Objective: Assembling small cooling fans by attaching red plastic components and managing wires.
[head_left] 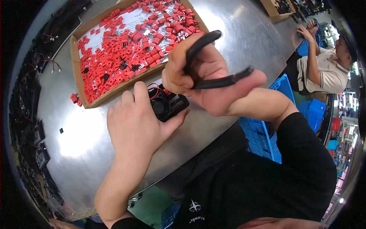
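My left hand (pixel 131 114) is wrapped round a small black fan unit (pixel 162 107) with thin red wires, holding it over the metal table. Close above it, my right hand (pixel 217 97) grips a hand tool with two black-sleeved handles (pixel 227 81), which looks like pliers. The handles are spread apart and point to the right. My fingers hide the tool's head, which is at or beside the fan unit near a small red part (pixel 166 91). Just beyond both hands lies a shallow cardboard tray (pixel 126 84) of many small red plastic parts, some with metal prongs.
A few red parts (pixel 75 99) lie outside the tray's left corner, and a small black piece (pixel 61 130) on the metal table (pixel 91 164). Black units with wires line the left edge. Blue crates (pixel 259 137) stand to my right. Another person (pixel 324 68) sits at far right, near a cardboard box (pixel 280 9).
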Demonstrator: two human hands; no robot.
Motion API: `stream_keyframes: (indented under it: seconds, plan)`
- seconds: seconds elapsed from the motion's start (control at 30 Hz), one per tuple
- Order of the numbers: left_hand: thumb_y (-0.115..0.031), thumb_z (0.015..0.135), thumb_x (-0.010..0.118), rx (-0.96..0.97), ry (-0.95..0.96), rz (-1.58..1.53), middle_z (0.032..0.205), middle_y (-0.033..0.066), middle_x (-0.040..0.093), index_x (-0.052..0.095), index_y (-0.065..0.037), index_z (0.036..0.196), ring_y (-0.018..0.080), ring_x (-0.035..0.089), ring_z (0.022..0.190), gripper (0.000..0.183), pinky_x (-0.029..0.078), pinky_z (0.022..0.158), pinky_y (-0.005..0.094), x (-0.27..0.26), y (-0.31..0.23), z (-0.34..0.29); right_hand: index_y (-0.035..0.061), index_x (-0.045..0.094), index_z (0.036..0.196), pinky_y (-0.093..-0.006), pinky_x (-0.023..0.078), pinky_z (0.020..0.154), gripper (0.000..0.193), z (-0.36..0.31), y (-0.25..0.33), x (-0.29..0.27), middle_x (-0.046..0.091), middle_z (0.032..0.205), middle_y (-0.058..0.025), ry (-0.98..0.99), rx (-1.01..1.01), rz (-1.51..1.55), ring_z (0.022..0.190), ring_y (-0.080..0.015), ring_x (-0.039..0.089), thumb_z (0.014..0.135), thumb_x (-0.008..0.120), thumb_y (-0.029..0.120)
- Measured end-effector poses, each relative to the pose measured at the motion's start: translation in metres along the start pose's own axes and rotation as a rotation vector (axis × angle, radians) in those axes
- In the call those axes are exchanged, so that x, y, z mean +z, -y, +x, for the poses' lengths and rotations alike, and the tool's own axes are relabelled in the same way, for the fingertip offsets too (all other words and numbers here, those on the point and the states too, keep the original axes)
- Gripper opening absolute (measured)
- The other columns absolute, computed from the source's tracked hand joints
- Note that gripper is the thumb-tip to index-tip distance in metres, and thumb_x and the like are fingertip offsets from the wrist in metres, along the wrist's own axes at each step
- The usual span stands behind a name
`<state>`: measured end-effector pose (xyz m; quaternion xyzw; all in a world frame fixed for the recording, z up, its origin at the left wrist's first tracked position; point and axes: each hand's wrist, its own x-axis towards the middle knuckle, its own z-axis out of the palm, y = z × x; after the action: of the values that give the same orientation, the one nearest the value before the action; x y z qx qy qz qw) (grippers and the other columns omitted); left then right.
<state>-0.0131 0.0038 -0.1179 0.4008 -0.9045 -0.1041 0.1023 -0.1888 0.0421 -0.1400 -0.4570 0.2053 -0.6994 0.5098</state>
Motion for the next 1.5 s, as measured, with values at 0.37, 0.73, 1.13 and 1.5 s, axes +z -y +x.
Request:
stream_keyframes:
  seconds: [0.37, 0.73, 1.13, 1.5]
  plan:
    - [-0.057, 0.063, 0.091, 0.024, -0.04, -0.019, 0.078, 0.0107, 0.059, 0.055, -0.007, 0.095, 0.0343, 0.066, 0.07, 0.07, 0.05, 0.065, 0.0468, 0.001, 0.0, 0.001, 0.0048, 0.052, 0.116, -0.022, 0.034, 0.06, 0.113, -0.002, 0.006, 0.004, 0.046, 0.082, 0.0022, 0.029, 0.043, -0.201, 0.067, -0.0052, 0.04, 0.066, 0.046, 0.105]
    - [-0.061, 0.066, 0.09, -0.039, 0.034, -0.034, 0.077, 0.0145, 0.062, 0.053, -0.005, 0.096, 0.0377, 0.068, 0.066, 0.073, 0.054, 0.06, 0.048, 0.0, -0.005, -0.002, 0.0056, 0.051, 0.114, -0.0223, 0.035, 0.061, 0.108, 0.001, -0.002, 0.003, 0.043, 0.081, 0.0032, -0.013, 0.032, -0.054, 0.069, -0.0055, 0.039, 0.065, 0.054, 0.102]
    - [-0.06, 0.066, 0.09, 0.062, -0.026, -0.052, 0.084, 0.0141, 0.063, 0.054, -0.006, 0.099, 0.0373, 0.067, 0.074, 0.073, 0.052, 0.066, 0.0488, -0.002, 0.005, 0.003, 0.0071, 0.048, 0.108, -0.024, 0.032, 0.059, 0.115, 0.011, 0.016, 0.016, 0.041, 0.081, 0.0024, -0.058, 0.211, -0.172, 0.065, -0.0069, 0.035, 0.055, 0.051, 0.109]
    - [-0.039, 0.071, 0.089, 0.511, 0.202, -0.015, 0.129, 0.0158, 0.056, 0.058, -0.013, 0.14, 0.0373, 0.055, 0.121, 0.08, 0.038, 0.106, 0.0573, -0.027, -0.019, -0.011, 0.0096, 0.052, 0.119, -0.02, 0.033, 0.051, 0.108, 0.044, 0.014, -0.056, 0.044, 0.08, 0.0048, 0.001, 0.162, 0.002, 0.057, -0.0032, 0.039, 0.074, 0.037, 0.106]
